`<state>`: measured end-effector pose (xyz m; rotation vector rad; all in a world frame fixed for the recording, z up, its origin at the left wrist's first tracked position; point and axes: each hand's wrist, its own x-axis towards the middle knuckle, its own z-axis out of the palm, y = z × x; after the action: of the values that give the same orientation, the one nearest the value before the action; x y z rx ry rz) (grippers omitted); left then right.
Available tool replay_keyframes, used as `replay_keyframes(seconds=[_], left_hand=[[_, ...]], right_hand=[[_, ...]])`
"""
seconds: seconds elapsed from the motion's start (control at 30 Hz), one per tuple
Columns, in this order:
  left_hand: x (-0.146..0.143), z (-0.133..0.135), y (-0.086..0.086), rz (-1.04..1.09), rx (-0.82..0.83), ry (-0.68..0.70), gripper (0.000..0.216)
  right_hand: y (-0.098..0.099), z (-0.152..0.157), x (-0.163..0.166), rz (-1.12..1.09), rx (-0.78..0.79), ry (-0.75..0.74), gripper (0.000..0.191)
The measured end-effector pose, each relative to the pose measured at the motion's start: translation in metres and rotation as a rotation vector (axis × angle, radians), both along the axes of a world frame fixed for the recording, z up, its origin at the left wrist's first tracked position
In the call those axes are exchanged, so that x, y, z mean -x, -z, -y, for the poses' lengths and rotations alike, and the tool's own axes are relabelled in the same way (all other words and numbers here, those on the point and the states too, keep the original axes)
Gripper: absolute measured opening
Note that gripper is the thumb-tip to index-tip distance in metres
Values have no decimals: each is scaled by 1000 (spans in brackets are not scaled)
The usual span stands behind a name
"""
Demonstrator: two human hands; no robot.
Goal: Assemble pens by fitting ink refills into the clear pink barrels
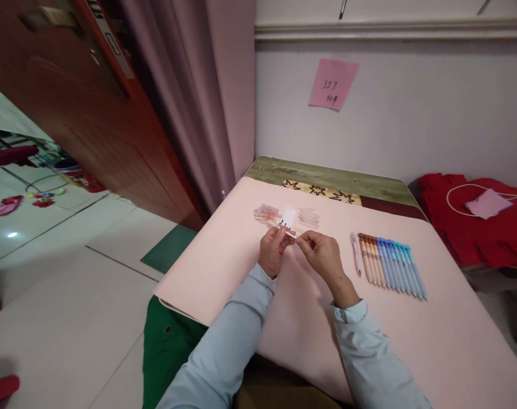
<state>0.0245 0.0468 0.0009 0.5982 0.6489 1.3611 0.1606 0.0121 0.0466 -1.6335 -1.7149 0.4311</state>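
Observation:
Both of my hands meet over the pink table mat (pixel 224 255), around a slim pale pen part (pixel 289 233). My left hand (pixel 274 250) pinches it between thumb and fingers. At its right end, the fingertips of my right hand (pixel 324 254) close on it. Just beyond my hands lie a bundle of clear pinkish pen pieces (pixel 265 213), a group of thin white sticks with dark tips (pixel 288 215) and several pale clear pieces (pixel 309 218). To the right, a single pale pen (pixel 356 254) lies beside a neat row of pens (pixel 392 267) with brown and blue tops.
A green wood-patterned table edge (pixel 326 173) shows at the back, below a wall with a pink note (pixel 333 84). Red cloth (pixel 437 221) lies at the right. A brown door (pixel 113 125) and a mauve curtain (pixel 190 85) stand at the left.

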Motion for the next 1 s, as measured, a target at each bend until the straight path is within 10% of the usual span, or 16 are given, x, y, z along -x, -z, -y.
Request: replay_keyframes(seconds=[0.7,1.0], left_hand=[[12,-14,0,209,162,-105,18],[16,-19,-5,298,222,-170,24]], right_hand=[[-5,-1,-16,-170,-32,170,40],[-1,-4,-34,247,276,237,18]])
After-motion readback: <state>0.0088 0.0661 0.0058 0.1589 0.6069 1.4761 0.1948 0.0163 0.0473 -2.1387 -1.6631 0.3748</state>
